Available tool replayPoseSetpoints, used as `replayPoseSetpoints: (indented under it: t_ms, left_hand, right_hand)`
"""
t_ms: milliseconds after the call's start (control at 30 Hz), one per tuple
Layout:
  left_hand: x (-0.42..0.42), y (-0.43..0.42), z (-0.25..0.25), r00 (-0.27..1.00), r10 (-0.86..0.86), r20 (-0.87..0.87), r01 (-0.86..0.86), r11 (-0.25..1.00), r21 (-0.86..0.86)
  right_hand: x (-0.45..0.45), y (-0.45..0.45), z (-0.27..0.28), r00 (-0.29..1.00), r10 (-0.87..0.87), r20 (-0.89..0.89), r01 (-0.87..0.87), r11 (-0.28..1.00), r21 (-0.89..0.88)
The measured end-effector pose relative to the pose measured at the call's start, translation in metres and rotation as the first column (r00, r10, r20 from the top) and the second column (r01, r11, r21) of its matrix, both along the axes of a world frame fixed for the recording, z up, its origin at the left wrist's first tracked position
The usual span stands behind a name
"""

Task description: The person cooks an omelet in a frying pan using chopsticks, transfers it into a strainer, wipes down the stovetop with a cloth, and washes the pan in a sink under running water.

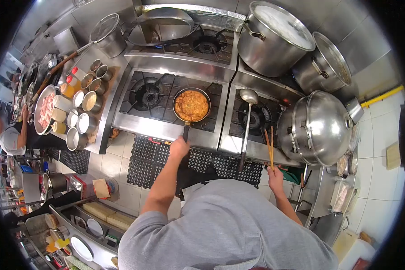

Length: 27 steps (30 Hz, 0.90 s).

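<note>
Frying pan point(191, 88) in the head view, small and dark-rimmed, sits over the right-hand burner of the two-burner gas range point(144, 126) straight ahead of the person. An omelette-like round point(191, 106) fills it almost edge to edge: golden orange overall, mottled with deeper brown patches, its surface lumpy and uneven, with a paler yellowish spot near the middle. The left hand point(180, 147) has its fingers wrapped around the pan's dark handle point(186, 131), which points toward the near side.

The right hand point(276, 177), well apart to the right, has its fingers closed on the near ends of a pair of long wooden chopsticks point(270, 146); their tips point away from the person and stand slightly apart. Left of them, a long-handled ladle point(246, 126) lies across the neighbouring burner, bowl at the far end.

Farther right bulges a large domed steel vessel point(330, 128), with a big stockpot point(272, 51) beyond it. A steel wok point(159, 28) sits tilted on the far range. On the left counter, squeeze bottles point(68, 90) and steel canisters point(92, 108) crowd beside a bowl point(37, 118) of pale pink pieces point(46, 109).
</note>
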State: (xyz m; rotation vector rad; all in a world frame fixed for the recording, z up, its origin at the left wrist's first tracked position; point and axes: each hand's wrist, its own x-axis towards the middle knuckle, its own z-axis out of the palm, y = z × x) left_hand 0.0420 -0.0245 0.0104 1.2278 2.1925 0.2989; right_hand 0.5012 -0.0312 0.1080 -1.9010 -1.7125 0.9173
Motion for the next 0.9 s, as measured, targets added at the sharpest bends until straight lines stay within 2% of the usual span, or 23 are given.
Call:
replayPoseSetpoints:
  t_ms: [67, 133, 200, 300, 400, 433, 467, 533, 633, 733, 800, 867, 900]
  left_hand:
    - [-0.028, 0.002, 0.003, 0.990, -0.082, -0.114, 0.076, 0.995, -0.057]
    - [-0.063, 0.006, -0.013, 0.957, -0.033, -0.289, 0.025, 0.999, -0.031]
    - [-0.090, 0.011, 0.006, 0.929, 0.033, -0.368, -0.038, 0.999, -0.007]
    - [-0.111, 0.013, -0.001, 0.844, 0.134, -0.519, -0.024, 0.976, 0.215]
    - [-0.081, 0.023, -0.053, 0.929, 0.219, -0.297, -0.243, 0.969, -0.047]
    - [-0.037, 0.010, -0.055, 0.952, -0.019, -0.306, -0.033, 0.986, -0.163]
    - [-0.005, 0.010, -0.094, 0.970, -0.166, -0.179, 0.145, 0.982, -0.124]
    - [0.053, 0.016, -0.027, 0.995, -0.102, 0.005, 0.102, 0.992, -0.078]
    - [0.046, 0.019, -0.018, 0.994, -0.081, 0.080, 0.085, 0.995, -0.058]
    - [0.009, 0.009, -0.005, 0.997, -0.078, -0.028, 0.075, 0.992, -0.100]
    - [-0.021, 0.008, 0.010, 0.990, 0.050, -0.132, -0.058, 0.997, -0.059]
    - [-0.069, 0.015, -0.021, 0.972, 0.099, -0.211, -0.095, 0.995, 0.030]
    - [-0.083, 0.017, -0.016, 0.953, 0.106, -0.284, -0.093, 0.994, 0.061]
  right_hand:
    - [-0.005, -0.003, 0.008, 1.000, -0.016, 0.004, 0.016, 1.000, -0.020]
    - [-0.003, -0.003, 0.009, 1.000, -0.015, 0.015, 0.015, 1.000, -0.024]
    - [0.001, -0.004, 0.001, 1.000, 0.009, 0.029, -0.008, 1.000, -0.024]
    - [-0.006, -0.004, 0.011, 0.999, 0.022, 0.045, -0.020, 0.999, -0.033]
    - [-0.008, 0.000, 0.009, 0.999, 0.006, 0.053, -0.006, 1.000, -0.007]
    - [-0.006, 0.003, 0.001, 0.998, 0.027, 0.051, -0.028, 0.999, 0.017]
    - [0.001, 0.004, -0.013, 0.998, 0.049, 0.049, -0.050, 0.998, 0.038]
    - [0.000, 0.009, -0.025, 0.997, 0.066, 0.039, -0.068, 0.996, 0.063]
    - [-0.003, 0.002, -0.014, 0.996, 0.075, 0.057, -0.078, 0.996, 0.041]
    - [-0.006, 0.003, -0.008, 0.995, 0.080, 0.060, -0.083, 0.995, 0.046]
    - [-0.008, -0.003, -0.003, 0.998, 0.048, 0.034, -0.049, 0.998, 0.041]
    - [-0.002, -0.008, -0.005, 0.995, 0.049, 0.083, -0.048, 0.999, -0.016]
    - [0.001, -0.009, -0.006, 0.993, 0.052, 0.108, -0.048, 0.998, -0.042]
